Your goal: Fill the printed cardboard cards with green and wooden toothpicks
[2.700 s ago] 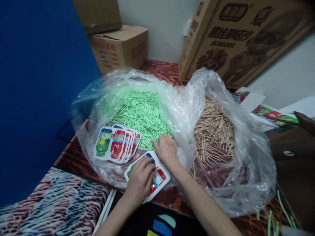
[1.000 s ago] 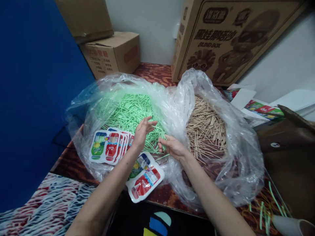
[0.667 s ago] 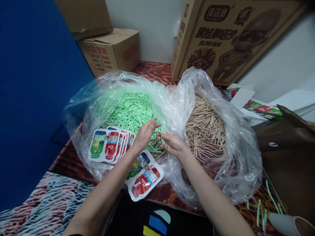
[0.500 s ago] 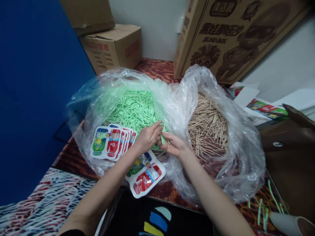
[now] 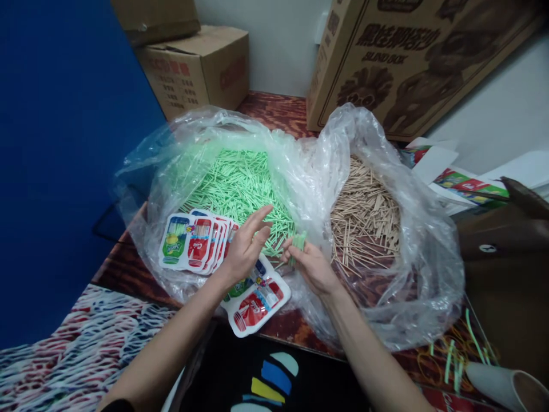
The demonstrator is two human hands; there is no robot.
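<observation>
A small bunch of green sticks (image 5: 299,241) is pinched in my right hand (image 5: 312,264), over the front edge of the left plastic bag. My left hand (image 5: 247,243) is apart from it, fingers stretched out and holding nothing, above a big heap of loose green sticks (image 5: 240,183) in the clear bag (image 5: 171,149). Below my left hand lies a cola-and-Sprite packet (image 5: 257,306), partly covered by my wrist. Left of it, several similar packets (image 5: 199,243) overlap in a fanned row.
Brown sticks (image 5: 364,212) fill a second clear bag (image 5: 433,286) on the right. Cardboard boxes (image 5: 201,71) and a large printed carton (image 5: 386,68) stand behind. A paper cup (image 5: 506,383), rubber bands and stray green sticks lie at the front right. A blue panel (image 5: 64,143) rises at left.
My hands have come apart: the left has moved left and opened, while the right keeps the bunch of green sticks. The camera view has shifted slightly.
</observation>
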